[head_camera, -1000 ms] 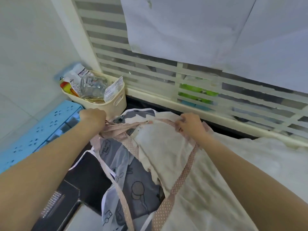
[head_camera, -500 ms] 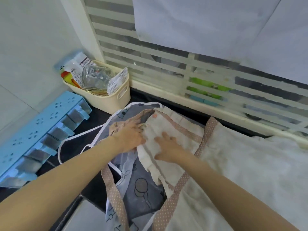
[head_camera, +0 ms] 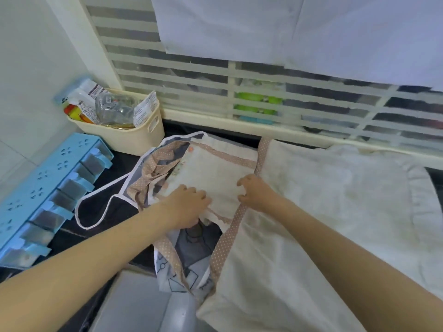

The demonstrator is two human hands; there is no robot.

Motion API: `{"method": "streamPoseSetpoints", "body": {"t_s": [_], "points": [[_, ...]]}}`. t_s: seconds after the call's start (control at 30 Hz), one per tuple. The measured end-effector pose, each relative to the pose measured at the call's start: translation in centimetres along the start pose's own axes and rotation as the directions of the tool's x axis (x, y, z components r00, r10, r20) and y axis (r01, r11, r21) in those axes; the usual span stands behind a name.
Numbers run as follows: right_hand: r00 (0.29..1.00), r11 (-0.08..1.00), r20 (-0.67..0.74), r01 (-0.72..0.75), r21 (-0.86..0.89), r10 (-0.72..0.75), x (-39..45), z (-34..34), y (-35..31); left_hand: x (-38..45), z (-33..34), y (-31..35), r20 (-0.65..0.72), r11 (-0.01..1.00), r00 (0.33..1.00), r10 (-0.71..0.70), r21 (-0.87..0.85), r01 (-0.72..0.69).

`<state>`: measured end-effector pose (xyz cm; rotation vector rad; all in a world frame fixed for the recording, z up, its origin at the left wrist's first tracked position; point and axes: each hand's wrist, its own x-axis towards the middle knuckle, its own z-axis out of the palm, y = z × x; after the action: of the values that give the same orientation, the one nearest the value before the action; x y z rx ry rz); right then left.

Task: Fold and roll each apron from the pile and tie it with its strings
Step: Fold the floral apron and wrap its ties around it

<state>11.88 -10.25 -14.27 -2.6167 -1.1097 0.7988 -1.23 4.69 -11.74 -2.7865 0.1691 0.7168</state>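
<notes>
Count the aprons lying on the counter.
2, as far as shows. A cream apron with pink dotted trim lies spread on top under both hands; a grey printed apron with white binding lies beneath it, peeking out at left. More may be hidden underneath.

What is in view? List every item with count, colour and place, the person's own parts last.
cream apron: 1, cream with pink dotted trim, spread across the counter, its top part folded over under both hands
grey apron: 1, grey print with white edging, beneath the cream apron
counter: 1, black, under the aprons
basket: 1, cream, back left corner, holding packets and clear wrappers
organiser: 1, light blue with small drawers, along the left wall
window: 1, striped frosted glass, behind the counter
paper sheets: white, covering the upper window, count unclear
left hand: 1, fingers curled, holding the folded edge
right hand: 1, fingers curled at the dotted trim
</notes>
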Motion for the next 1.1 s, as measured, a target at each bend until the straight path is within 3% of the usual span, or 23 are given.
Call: {"method": "streamPoseSetpoints", "body": {"t_s": [0.2, 0.4, 0.47, 0.53, 0.63, 0.77, 0.83, 0.93, 1.03, 1.1], "points": [[0.995, 0.995, -0.056, -0.087, -0.038, 0.085, -9.8, 2.0, 1.2, -2.7, -0.9, 9.6, -0.094, 0.952, 0.947, 0.306, 0.005, -0.307], [0.996, 0.995, -0.033, -0.085, 0.054, 0.086, -17.4, 4.9, 2.3, -6.7, 0.2, 14.6, -0.021, 0.919, 0.929, 0.370, 0.152, -0.363], [0.992, 0.995, -0.102, -0.064, 0.077, 0.072, -19.5, 6.3, 2.7, -7.5, 1.8, 16.3, -0.117, 0.909, 0.915, 0.387, 0.213, -0.357], [0.987, 0.996, -0.159, -0.010, 0.088, 0.024, -21.2, 7.5, 3.0, -7.5, 4.1, 17.9, -0.205, 0.929, 0.915, 0.348, 0.207, -0.306], [0.991, 0.994, -0.135, 0.018, 0.106, -0.004, -22.9, 9.0, 3.6, -6.1, 6.0, 19.2, -0.321, 0.959, 0.907, 0.272, 0.170, -0.228], [0.982, 0.993, -0.186, 0.038, 0.108, -0.018, -25.7, 9.6, 3.6, -6.0, 2.9, 19.1, -0.431, 0.946, 0.848, 0.309, 0.050, -0.319], [0.955, 0.995, -0.295, 0.036, 0.093, -0.007, -26.8, 9.3, 3.2, -6.2, -0.1, 18.3, -0.501, 0.913, 0.830, 0.246, -0.167, -0.372], [0.907, 0.994, -0.409, -0.108, 0.010, 0.102, -27.1, 9.0, 1.8, -5.9, -4.6, 17.9, -0.514, 0.892, 0.856, 0.057, -0.359, -0.274], [0.814, 0.936, -0.481, -0.349, 0.045, 0.327, -26.3, 7.9, 0.6, -5.5, -7.8, 18.6, -0.581, 0.939, 0.809, -0.092, -0.320, -0.123], [0.802, 0.900, -0.470, -0.434, -0.032, 0.370, -26.5, 6.2, 1.5, -5.2, -8.6, 18.4, -0.623, 0.965, 0.775, -0.108, -0.253, -0.068]]}}
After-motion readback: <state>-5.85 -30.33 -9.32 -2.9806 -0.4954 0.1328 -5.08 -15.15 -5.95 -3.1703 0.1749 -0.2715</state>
